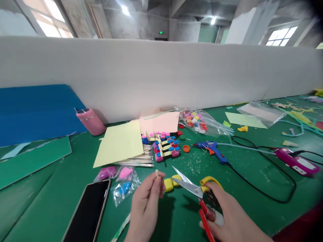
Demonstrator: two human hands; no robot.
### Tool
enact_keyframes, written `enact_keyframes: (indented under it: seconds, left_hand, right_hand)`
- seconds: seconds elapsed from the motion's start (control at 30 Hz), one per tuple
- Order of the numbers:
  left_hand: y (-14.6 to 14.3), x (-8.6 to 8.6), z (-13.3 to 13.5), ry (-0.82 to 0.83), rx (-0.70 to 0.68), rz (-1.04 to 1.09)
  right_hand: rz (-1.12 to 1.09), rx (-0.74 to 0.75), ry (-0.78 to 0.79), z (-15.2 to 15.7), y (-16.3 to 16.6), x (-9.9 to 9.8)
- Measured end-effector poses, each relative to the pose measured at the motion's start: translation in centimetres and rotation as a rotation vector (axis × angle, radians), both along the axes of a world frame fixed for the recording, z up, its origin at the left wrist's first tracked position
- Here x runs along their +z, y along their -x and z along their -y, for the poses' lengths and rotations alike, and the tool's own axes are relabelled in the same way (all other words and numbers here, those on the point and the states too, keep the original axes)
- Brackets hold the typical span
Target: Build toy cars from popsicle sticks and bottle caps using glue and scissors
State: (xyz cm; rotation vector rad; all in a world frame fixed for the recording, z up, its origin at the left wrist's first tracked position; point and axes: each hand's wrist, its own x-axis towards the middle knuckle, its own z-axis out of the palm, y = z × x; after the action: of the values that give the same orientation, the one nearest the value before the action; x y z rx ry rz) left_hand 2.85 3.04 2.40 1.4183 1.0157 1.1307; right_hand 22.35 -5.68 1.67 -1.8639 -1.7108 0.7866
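Observation:
My left hand (146, 205) is low in the middle, with its fingers pinched on a short thin wooden stick (156, 173) that points up. My right hand (227, 215) grips a pair of scissors (194, 190) with red and yellow handles; the blades are apart and point left toward the stick. Two yellow caps (168, 184) lie on the green table between the hands. Behind them sits a small model (164, 146) built from wooden sticks and pink, blue and red caps.
A black phone (88, 211) lies at lower left beside small bags of caps (123, 183). Yellow paper (119, 143), a pink bottle (90, 121), a blue glue gun (212, 149) with a black cord, a bag of coloured caps (195, 121) and a purple power strip (295, 161) lie on the table.

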Motion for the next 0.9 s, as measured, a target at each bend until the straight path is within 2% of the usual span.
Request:
enact_keyframes:
  seconds: [0.1,0.2,0.47,0.7,0.9]
  left_hand:
    - [-0.2,-1.2,0.3,-0.141,-0.002,-0.182]
    - [-0.2,-2.0,0.5,-0.207,-0.067,-0.241]
    - [-0.1,-3.0,0.7,-0.127,-0.13,-0.229]
    - [-0.5,-3.3,0.4,-0.041,-0.132,-0.127]
    - [-0.5,-3.2,0.4,-0.037,-0.123,-0.145]
  right_hand:
    - [0.054,0.028,-0.006,0.2,-0.3,-0.2]
    - [0.079,0.051,0.013,0.5,-0.6,-0.7]
    - [0.07,0.1,0.066,0.3,-0.3,-0.9]
    - [0.002,0.095,0.077,-0.2,0.3,-0.5]
    - [-0.044,0.128,0.074,-0.7,0.6,0.2]
